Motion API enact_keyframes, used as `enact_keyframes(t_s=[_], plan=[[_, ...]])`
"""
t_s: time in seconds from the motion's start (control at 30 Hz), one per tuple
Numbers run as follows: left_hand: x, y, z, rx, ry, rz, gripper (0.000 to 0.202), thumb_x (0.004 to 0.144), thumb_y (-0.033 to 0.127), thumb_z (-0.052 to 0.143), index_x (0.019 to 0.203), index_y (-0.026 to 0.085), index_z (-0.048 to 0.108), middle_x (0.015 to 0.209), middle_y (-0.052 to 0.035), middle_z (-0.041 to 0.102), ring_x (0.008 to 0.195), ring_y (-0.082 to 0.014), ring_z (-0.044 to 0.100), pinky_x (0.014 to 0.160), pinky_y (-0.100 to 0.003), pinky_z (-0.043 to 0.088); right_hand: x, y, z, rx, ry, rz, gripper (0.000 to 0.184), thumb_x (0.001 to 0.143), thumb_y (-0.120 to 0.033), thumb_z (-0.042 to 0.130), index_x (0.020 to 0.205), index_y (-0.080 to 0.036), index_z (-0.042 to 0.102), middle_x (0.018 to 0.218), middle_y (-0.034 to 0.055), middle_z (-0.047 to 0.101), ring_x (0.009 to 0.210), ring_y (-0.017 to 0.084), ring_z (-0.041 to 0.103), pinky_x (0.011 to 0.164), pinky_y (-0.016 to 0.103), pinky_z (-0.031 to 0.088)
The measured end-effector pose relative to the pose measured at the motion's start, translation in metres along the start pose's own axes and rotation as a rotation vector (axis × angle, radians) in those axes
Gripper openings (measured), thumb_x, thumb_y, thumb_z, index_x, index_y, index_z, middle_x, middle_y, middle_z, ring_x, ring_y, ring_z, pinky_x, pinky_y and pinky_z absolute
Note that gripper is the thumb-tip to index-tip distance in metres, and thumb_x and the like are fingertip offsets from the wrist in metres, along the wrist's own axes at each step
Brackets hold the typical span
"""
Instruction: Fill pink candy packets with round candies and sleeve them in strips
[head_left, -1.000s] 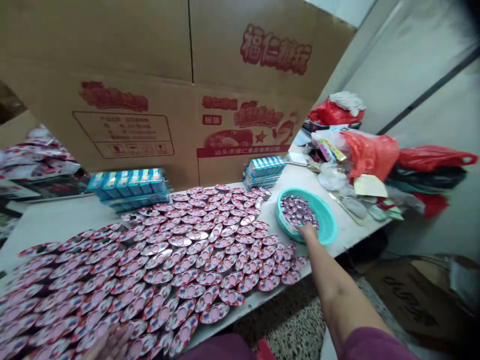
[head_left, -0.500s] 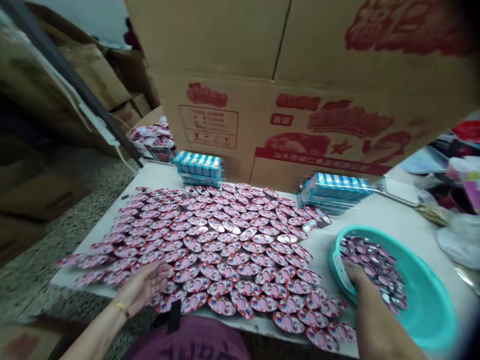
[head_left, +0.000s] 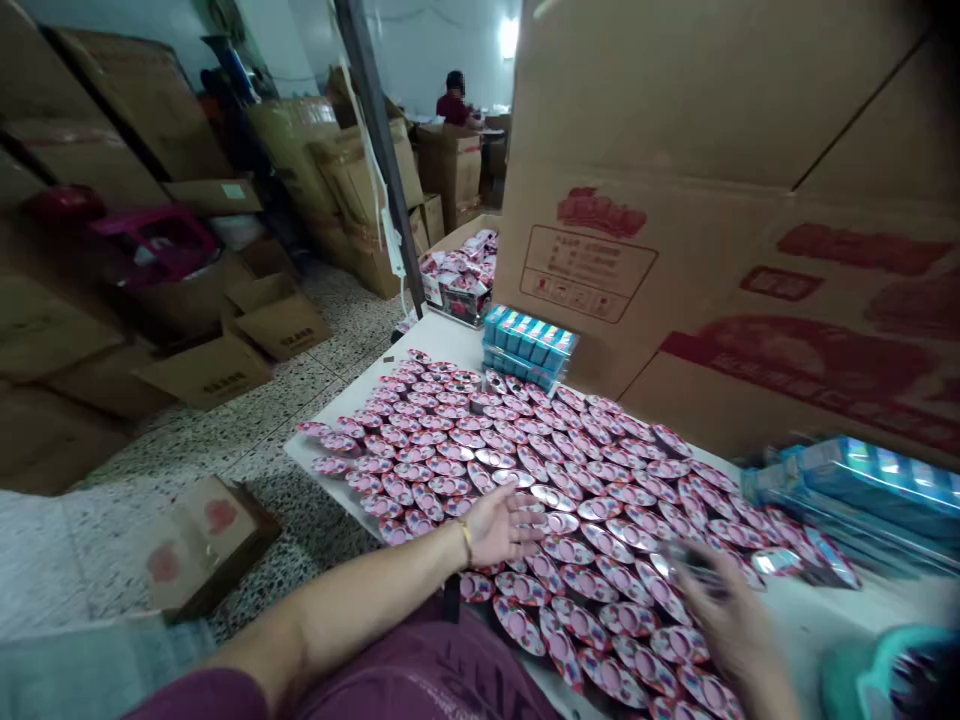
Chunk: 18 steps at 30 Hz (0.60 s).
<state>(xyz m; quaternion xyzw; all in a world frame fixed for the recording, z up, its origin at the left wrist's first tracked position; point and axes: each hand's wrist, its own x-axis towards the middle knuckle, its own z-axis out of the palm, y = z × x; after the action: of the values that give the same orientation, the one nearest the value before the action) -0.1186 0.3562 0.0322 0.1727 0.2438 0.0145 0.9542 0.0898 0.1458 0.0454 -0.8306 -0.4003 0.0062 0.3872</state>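
Note:
Several pink, boat-shaped foil-lidded trays (head_left: 480, 440) lie in overlapping rows on a white table (head_left: 450, 335). My left hand (head_left: 502, 525) hovers palm up over the near rows, fingers spread, holding nothing. Blurred by motion, my right hand (head_left: 720, 610) hangs over the trays at the lower right with small shiny pieces at its fingertips. A teal basin (head_left: 862, 675) peeks in at the bottom right corner.
A big printed cardboard box (head_left: 712, 200) stands behind the table. Blue packet stacks (head_left: 529, 345) (head_left: 862, 490) sit against it. Cartons (head_left: 225, 360) and a small box (head_left: 202, 540) lie on the speckled floor at left. A person (head_left: 454, 100) works far back.
The view has swung left. My right hand has left the teal basin and come over the trays. My left hand has moved further in over the near rows.

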Motion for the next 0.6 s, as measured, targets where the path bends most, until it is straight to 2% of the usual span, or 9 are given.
enact_keyframes(t_s=[0.03,0.1,0.17,0.2,0.3,0.4,0.47,0.6], plan=[[0.007,-0.001,0.0,-0.044,-0.058,-0.034,0.041,0.072,0.048,0.05,0.093,0.014,0.058,0.086,-0.0103,0.064,0.079,-0.0224,0.061,0.075,-0.039,0.04,0.003,-0.031,0.035,0.032,-0.13,-0.118,0.03,0.072,-0.042,0.051,0.091,-0.02,0.057,0.082,0.0076,0.061,0.069,0.019,0.058,0.061,0.029,0.048],[0.013,0.004,-0.007,-0.139,-0.102,-0.065,0.04,0.072,0.048,0.049,0.086,0.013,0.058,0.077,-0.0089,0.064,0.073,-0.0214,0.06,0.073,-0.037,0.04,0.006,-0.092,0.1,0.012,-0.261,-0.286,0.024,0.075,-0.03,0.048,0.094,-0.019,0.056,0.087,0.0088,0.059,0.08,0.02,0.057,0.07,0.031,0.047],[0.01,0.016,-0.024,-0.232,-0.038,-0.031,0.034,0.071,0.045,0.05,0.074,0.012,0.058,0.065,-0.0062,0.062,0.066,-0.019,0.059,0.069,-0.033,0.041,0.008,-0.142,0.151,-0.072,-0.339,-0.362,0.022,0.074,-0.022,0.048,0.094,-0.017,0.057,0.087,0.0099,0.058,0.083,0.021,0.054,0.074,0.034,0.045],[0.006,0.025,-0.035,-0.27,0.017,0.004,0.031,0.071,0.043,0.05,0.069,0.012,0.056,0.061,-0.0049,0.06,0.063,-0.0176,0.058,0.066,-0.03,0.041,0.011,-0.16,0.169,-0.082,-0.371,-0.391,0.024,0.073,-0.019,0.049,0.096,-0.017,0.056,0.091,0.0107,0.057,0.088,0.022,0.053,0.078,0.035,0.044],[-0.013,0.06,-0.072,-0.343,0.125,0.073,0.025,0.073,0.036,0.049,0.065,0.013,0.054,0.058,-0.0034,0.058,0.057,-0.0144,0.055,0.058,-0.025,0.041,0.025,-0.192,0.204,0.018,-0.503,-0.45,0.028,0.072,-0.017,0.052,0.1,-0.017,0.056,0.101,0.0094,0.055,0.094,0.019,0.051,0.083,0.032,0.042],[-0.034,0.099,-0.102,-0.396,0.129,0.052,0.023,0.076,0.03,0.046,0.064,0.012,0.053,0.054,-0.0022,0.056,0.048,-0.0106,0.051,0.05,-0.022,0.04,0.042,-0.21,0.231,0.175,-0.603,-0.408,0.022,0.074,-0.016,0.052,0.094,-0.021,0.06,0.096,0.0042,0.059,0.09,0.015,0.053,0.081,0.028,0.042],[-0.046,0.124,-0.116,-0.416,0.107,0.053,0.023,0.078,0.028,0.045,0.063,0.012,0.052,0.052,-0.0017,0.055,0.046,-0.0098,0.051,0.052,-0.022,0.042,0.05,-0.224,0.254,0.258,-0.558,-0.304,0.02,0.074,-0.017,0.052,0.09,-0.023,0.062,0.093,0.0025,0.061,0.088,0.015,0.055,0.081,0.028,0.041],[-0.061,0.169,-0.141,-0.347,0.11,0.034,0.019,0.077,0.026,0.045,0.068,0.012,0.055,0.058,-0.004,0.058,0.055,-0.0141,0.056,0.062,-0.031,0.048,0.062,-0.257,0.299,0.509,-0.421,0.01,0.019,0.075,-0.024,0.051,0.09,-0.023,0.063,0.092,0.0016,0.064,0.086,0.015,0.057,0.081,0.029,0.043]])
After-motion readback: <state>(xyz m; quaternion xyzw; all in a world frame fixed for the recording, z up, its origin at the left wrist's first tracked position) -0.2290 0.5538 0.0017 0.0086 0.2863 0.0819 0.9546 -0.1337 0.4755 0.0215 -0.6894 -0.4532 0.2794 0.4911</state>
